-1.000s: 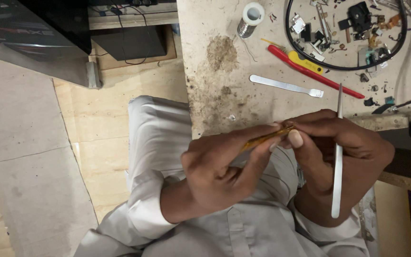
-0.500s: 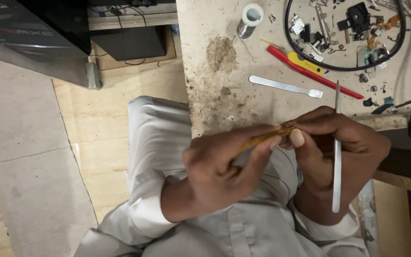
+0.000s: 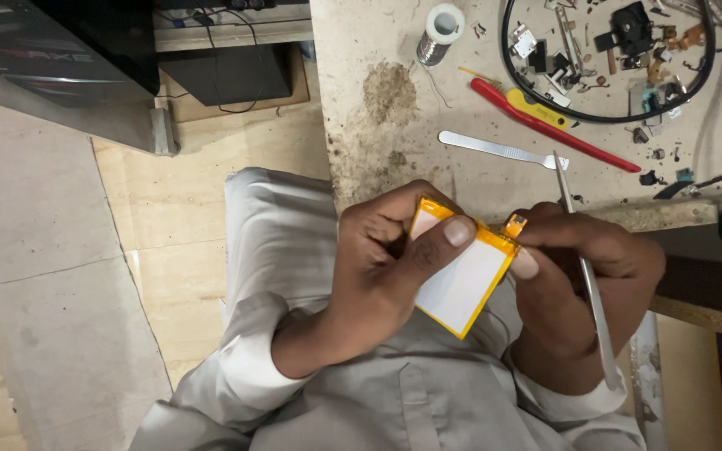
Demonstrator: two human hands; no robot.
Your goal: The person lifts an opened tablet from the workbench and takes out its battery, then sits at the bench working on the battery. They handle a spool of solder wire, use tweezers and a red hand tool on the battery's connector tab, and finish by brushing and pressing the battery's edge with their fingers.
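My left hand [image 3: 378, 267] grips a flat white battery pack [image 3: 464, 280] with yellow-orange edges, thumb pressed across its upper face. My right hand [image 3: 587, 276] pinches the pack's top right corner by the small orange connector tab [image 3: 514, 224]. The same hand also holds long metal tweezers [image 3: 588, 288], which run along the back of the fingers and point up toward the table. Both hands hover over my lap, just below the table's edge.
The worn worktable [image 3: 394, 92] holds a solder spool [image 3: 440, 32], a flat metal pry tool [image 3: 499, 150], a red and yellow tool [image 3: 545, 121] and a black cable loop [image 3: 603, 117] around several small parts. A dark cabinet [image 3: 52, 58] stands at the left on the tiled floor.
The battery pack has turned from edge-on to face-up, showing its white side. My left thumb now lies across it; the tweezers shifted slightly in my right hand.
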